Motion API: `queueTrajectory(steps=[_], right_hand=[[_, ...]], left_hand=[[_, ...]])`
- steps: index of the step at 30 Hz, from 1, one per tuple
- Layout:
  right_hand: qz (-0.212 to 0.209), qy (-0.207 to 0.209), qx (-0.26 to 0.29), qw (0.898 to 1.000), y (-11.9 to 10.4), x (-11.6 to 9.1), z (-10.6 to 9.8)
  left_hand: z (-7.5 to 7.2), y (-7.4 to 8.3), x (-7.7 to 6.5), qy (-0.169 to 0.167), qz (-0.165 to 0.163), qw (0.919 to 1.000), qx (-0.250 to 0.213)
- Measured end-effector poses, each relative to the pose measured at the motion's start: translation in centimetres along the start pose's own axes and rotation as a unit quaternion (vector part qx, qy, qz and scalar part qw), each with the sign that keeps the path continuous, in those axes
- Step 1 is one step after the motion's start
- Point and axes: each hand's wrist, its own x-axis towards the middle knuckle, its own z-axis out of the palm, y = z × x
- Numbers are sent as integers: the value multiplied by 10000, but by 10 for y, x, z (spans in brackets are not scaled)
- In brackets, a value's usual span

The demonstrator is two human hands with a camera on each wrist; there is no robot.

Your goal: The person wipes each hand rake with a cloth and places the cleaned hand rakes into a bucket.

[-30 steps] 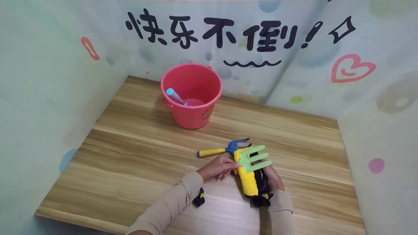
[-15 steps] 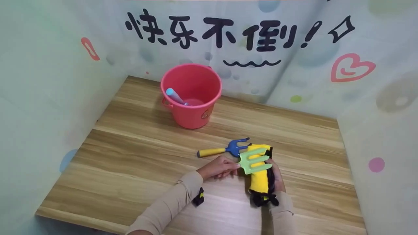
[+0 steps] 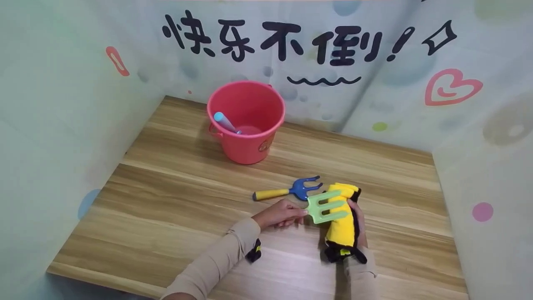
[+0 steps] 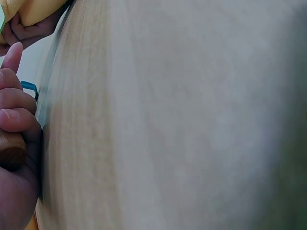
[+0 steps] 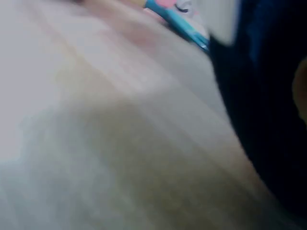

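Note:
My left hand (image 3: 279,213) grips the wooden handle (image 4: 13,151) of a small green hand fork (image 3: 315,211), its fingers curled round it in the left wrist view. The fork's flat prongs point right and overlap a rolled yellow cloth (image 3: 343,229) with black edging. That roll is held by my right hand (image 3: 360,216), which wraps its right side; most of the palm is hidden. In the right wrist view, dark fabric (image 5: 259,96) fills the right side. Just beyond my hands, a blue hand fork (image 3: 299,190) with a yellow handle lies on the table.
A pink bucket (image 3: 245,150) stands at the back of the wooden table (image 3: 175,200), with a light-blue-handled tool (image 3: 225,121) leaning inside. Printed cloth walls (image 3: 458,137) enclose the table's back and sides. A small black piece (image 3: 254,251) sits by the left sleeve.
My right hand has moved the yellow roll rightward and turned it, so more yellow and less black faces up. The green fork has shifted slightly right; my left hand has barely moved.

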Motion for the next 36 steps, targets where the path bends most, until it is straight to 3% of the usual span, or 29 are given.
queueTrajectory(steps=[2, 6, 12, 15, 16, 18, 20, 23, 25, 27, 30, 34, 36], right_hand=[[317, 294, 649, 9970, -3, 4, 2], [-28, 66, 953, 9954, -2, 5, 1], [-906, -426, 1243, 9872, 2, 7, -1], [-1121, -393, 1350, 9837, 2, 7, 1], [-1118, -284, 1217, 9859, 1, 8, 2], [-1037, 373, 404, 9931, 0, 8, 3], [-315, 1306, -580, 9892, -2, 10, 1], [687, 2482, -1893, 9476, -2, 15, -8], [1066, 2852, -2242, 9258, -2, 19, -17], [1067, 2962, -2626, 9121, -1, 23, -25], [992, 2656, -3359, 8982, 1, 33, -33], [1109, 2166, -3973, 8848, 3, 45, -31], [1202, 2152, -4059, 8800, 2, 46, -25]], left_hand=[[0, 0, 1, -18, 6, 10000, 33], [1, 2, 2, -18, -3, 10000, 21], [1, 2, 2, -16, -45, 9998, -183], [0, 1, 1, 6, -65, 9993, -358], [-1, 2, 1, 7, -50, 9992, -398], [-1, 1, 0, 38, -43, 9984, -563], [-2, 0, 0, 102, -36, 9975, -699], [-2, -2, 1, 144, -52, 9962, -856], [-2, -3, 2, 121, -30, 9962, -858], [-2, -3, 3, 38, 16, 9966, -822], [-2, -1, 3, -29, 125, 9972, -741], [-2, -1, 4, -46, 263, 9978, -608], [-2, -1, 4, -48, 246, 9979, -598]])
